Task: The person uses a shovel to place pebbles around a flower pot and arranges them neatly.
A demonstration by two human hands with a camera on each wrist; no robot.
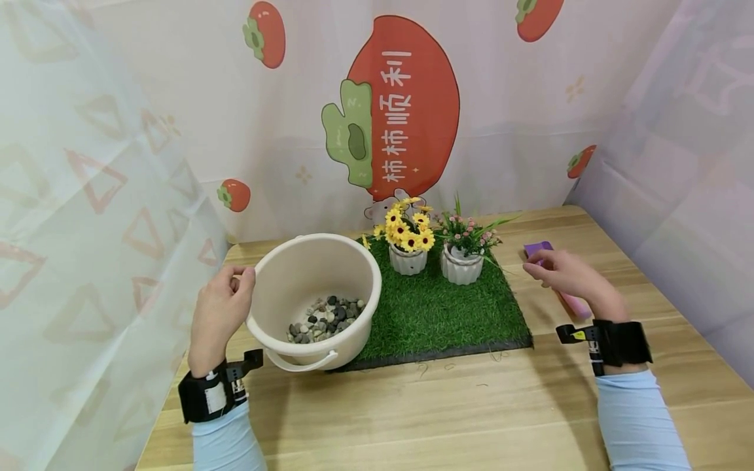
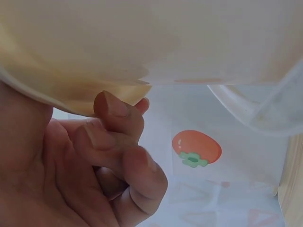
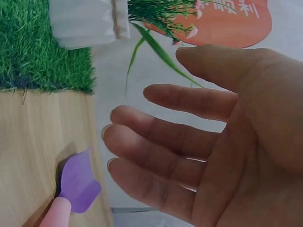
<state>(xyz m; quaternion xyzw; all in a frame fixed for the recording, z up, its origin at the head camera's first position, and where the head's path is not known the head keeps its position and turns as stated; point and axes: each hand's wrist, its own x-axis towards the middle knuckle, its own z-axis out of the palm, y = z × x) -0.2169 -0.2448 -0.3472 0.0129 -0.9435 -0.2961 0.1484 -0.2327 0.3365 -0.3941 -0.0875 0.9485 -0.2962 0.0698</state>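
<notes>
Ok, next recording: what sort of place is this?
Probably a small indoor staging booth rather than a real garden: persimmon-print cloth hangs behind a wood-grain table, and a mat of artificial turf lies on the tabletop.

In the head view, the right hand (image 1: pixel 568 271) hides the middle of the long purple-and-pink trowel (image 1: pixel 576 306), the round cream plastic bucket (image 1: pixel 356 340) covers the left part of the green artificial-turf mat (image 1: pixel 448 320), and the right-wrist view's bottom edge cuts off the trowel's handle (image 3: pixel 57 212).
</notes>
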